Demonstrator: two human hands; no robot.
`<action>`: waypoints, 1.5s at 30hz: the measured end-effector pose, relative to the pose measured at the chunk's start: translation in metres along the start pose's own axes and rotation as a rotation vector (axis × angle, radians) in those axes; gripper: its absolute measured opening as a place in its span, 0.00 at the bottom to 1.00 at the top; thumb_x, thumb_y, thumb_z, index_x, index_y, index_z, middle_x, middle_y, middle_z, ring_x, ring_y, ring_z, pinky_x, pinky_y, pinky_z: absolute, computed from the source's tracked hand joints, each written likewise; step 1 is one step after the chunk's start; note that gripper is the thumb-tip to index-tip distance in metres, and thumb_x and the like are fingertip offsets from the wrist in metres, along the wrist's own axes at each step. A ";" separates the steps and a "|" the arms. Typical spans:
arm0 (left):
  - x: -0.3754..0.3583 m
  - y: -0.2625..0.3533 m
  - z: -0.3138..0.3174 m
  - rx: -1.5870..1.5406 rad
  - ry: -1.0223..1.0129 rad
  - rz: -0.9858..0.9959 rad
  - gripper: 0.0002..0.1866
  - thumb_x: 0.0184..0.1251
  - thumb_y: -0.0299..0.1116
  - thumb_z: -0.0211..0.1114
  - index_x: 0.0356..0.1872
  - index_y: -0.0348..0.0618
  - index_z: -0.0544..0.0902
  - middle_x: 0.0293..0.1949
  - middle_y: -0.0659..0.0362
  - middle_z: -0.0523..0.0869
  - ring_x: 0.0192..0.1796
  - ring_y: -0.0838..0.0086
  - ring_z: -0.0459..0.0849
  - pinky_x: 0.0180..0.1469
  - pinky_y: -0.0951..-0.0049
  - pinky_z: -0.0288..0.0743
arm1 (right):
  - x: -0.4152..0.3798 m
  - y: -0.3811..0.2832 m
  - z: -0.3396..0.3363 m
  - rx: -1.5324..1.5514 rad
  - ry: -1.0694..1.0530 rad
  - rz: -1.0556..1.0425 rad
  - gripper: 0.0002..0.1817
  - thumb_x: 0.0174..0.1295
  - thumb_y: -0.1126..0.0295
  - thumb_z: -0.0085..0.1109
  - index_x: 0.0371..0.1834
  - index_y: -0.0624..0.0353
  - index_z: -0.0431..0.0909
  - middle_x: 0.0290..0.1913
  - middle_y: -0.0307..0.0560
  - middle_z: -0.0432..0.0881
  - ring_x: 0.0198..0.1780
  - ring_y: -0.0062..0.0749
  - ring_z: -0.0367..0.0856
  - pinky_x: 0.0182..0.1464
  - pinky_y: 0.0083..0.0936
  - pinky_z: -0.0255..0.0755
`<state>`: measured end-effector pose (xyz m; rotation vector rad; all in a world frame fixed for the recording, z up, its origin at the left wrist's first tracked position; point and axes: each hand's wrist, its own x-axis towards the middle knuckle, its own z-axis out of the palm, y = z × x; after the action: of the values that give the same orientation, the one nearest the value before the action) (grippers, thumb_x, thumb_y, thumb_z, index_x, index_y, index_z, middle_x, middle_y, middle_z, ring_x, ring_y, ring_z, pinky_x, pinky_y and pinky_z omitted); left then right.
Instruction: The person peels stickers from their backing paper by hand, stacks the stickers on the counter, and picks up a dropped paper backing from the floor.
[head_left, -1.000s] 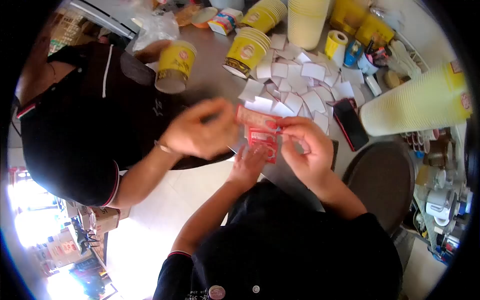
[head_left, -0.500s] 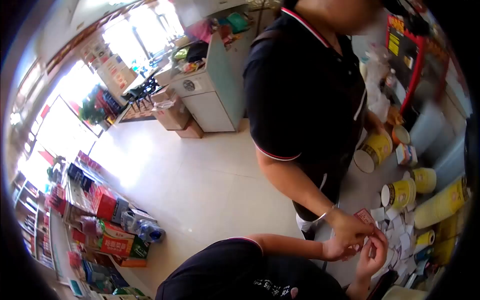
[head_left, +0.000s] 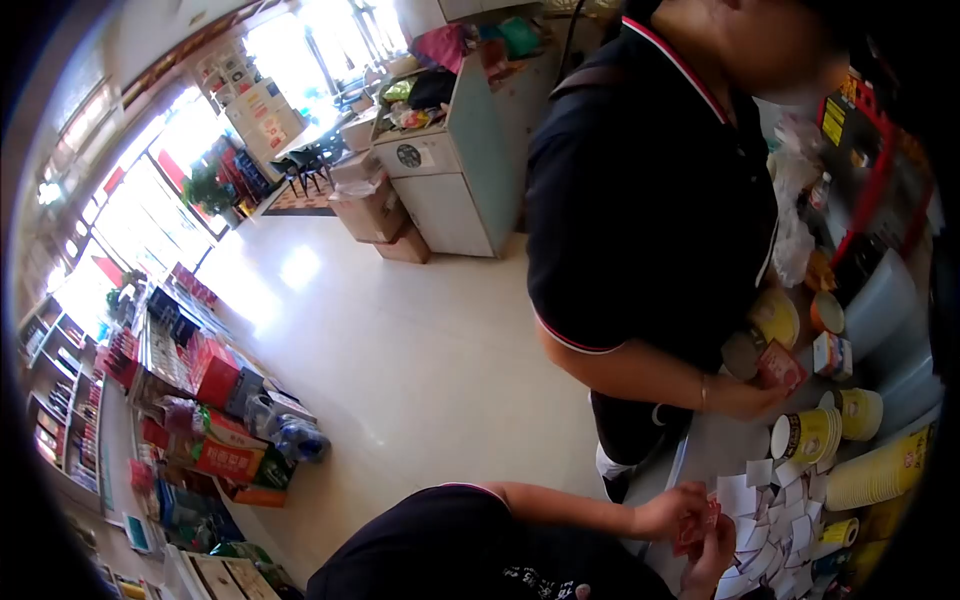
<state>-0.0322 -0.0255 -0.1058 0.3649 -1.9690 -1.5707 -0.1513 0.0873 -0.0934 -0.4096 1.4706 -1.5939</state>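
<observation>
While the red slips (head_left: 697, 527) sit pinched between both hands at the bottom edge of view, their long axis looks roughly upright, top end tipped toward the counter; too small to be sure. Left hand (head_left: 668, 511) grips their left side, fingers curled shut on them; right hand (head_left: 712, 553) clamps from below right. White paper squares (head_left: 752, 500) lie just beside, yellow cup stacks (head_left: 808, 437) beyond. A co-worker's hand (head_left: 742, 397) holds another red packet (head_left: 778, 367) near those cups

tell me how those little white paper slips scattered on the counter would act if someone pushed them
The white paper slips look thin and flat, so probably very light and floppy. They overlap loosely, so a push would likely slide and scatter them rather than move them together. They lie beside the yellow cups, which may block them.
</observation>
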 end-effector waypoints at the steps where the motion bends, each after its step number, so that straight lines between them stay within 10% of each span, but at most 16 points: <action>1: 0.000 0.004 0.000 -0.012 -0.050 -0.033 0.09 0.48 0.20 0.62 0.33 0.39 0.80 0.35 0.52 0.73 0.42 0.61 0.72 0.43 0.70 0.70 | 0.001 0.002 -0.001 0.001 0.008 0.005 0.12 0.63 0.68 0.53 0.47 0.60 0.70 0.39 0.41 0.76 0.37 0.22 0.77 0.34 0.15 0.71; 5: 0.008 0.015 0.004 -0.092 0.056 -0.047 0.10 0.56 0.21 0.58 0.40 0.39 0.78 0.36 0.54 0.76 0.41 0.67 0.75 0.42 0.73 0.71 | 0.003 -0.011 0.004 0.002 0.110 -0.126 0.08 0.63 0.68 0.55 0.42 0.59 0.70 0.35 0.38 0.76 0.33 0.18 0.75 0.29 0.12 0.68; 8: 0.010 0.008 0.001 -0.535 -0.105 -0.451 0.10 0.69 0.30 0.53 0.47 0.39 0.75 0.37 0.59 0.80 0.35 0.80 0.78 0.38 0.80 0.73 | 0.005 -0.015 -0.010 -0.110 0.180 -0.174 0.09 0.64 0.67 0.55 0.41 0.58 0.71 0.33 0.36 0.75 0.28 0.15 0.72 0.24 0.10 0.63; 15: 0.012 0.016 -0.016 -0.350 -0.186 -0.501 0.11 0.65 0.34 0.59 0.41 0.37 0.78 0.32 0.58 0.81 0.35 0.79 0.79 0.37 0.79 0.74 | 0.012 0.000 -0.024 -0.132 0.300 -0.282 0.05 0.62 0.71 0.55 0.39 0.58 0.72 0.26 0.34 0.74 0.21 0.11 0.63 0.18 0.11 0.52; 25: 0.012 0.035 -0.029 -0.064 -0.224 -0.442 0.09 0.60 0.32 0.62 0.38 0.39 0.81 0.30 0.61 0.81 0.33 0.81 0.77 0.37 0.78 0.72 | 0.008 -0.004 -0.011 -0.089 0.261 -0.367 0.08 0.58 0.75 0.60 0.39 0.62 0.75 0.29 0.38 0.78 0.26 0.16 0.73 0.23 0.12 0.65; 45: 0.025 0.069 -0.051 -0.492 -0.057 -0.688 0.07 0.61 0.24 0.59 0.39 0.31 0.77 0.29 0.57 0.79 0.30 0.78 0.75 0.34 0.80 0.70 | -0.003 -0.051 0.026 0.207 0.168 -0.159 0.05 0.59 0.78 0.58 0.38 0.65 0.75 0.26 0.41 0.77 0.20 0.14 0.69 0.20 0.13 0.61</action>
<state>-0.0112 -0.0610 -0.0263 0.8515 -1.4801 -2.4357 -0.1501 0.0678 -0.0394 -0.2844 1.4062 -1.9268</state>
